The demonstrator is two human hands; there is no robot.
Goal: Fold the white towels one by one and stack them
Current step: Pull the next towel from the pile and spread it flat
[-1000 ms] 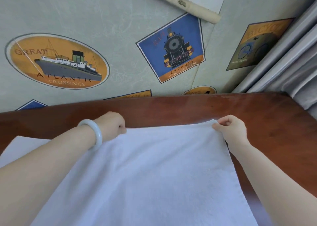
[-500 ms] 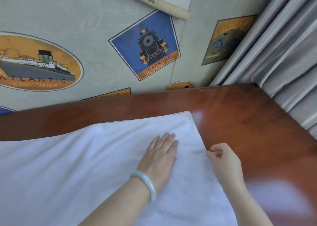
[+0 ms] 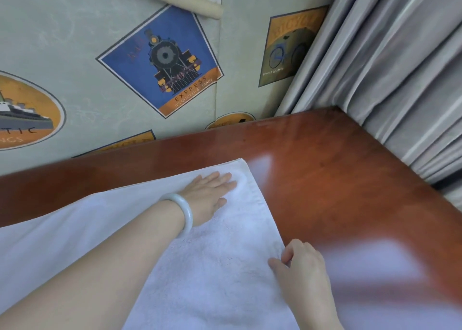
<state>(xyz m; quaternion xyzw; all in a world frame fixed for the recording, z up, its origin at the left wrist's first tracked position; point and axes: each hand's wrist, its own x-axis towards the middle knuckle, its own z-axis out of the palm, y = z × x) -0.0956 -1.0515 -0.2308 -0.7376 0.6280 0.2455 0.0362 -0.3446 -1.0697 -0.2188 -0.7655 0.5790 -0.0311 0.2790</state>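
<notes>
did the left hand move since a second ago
Yes: the left hand moved right across the white towel, from left of the train poster to below it.

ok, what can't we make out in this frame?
Head view only.
- white towel: left and near ends cut off by the frame edges; no stack in view.
- right hand: fingers curled at the towel's edge; its own back hides whether they pinch it.
- table: near right part washed out by blur.
</notes>
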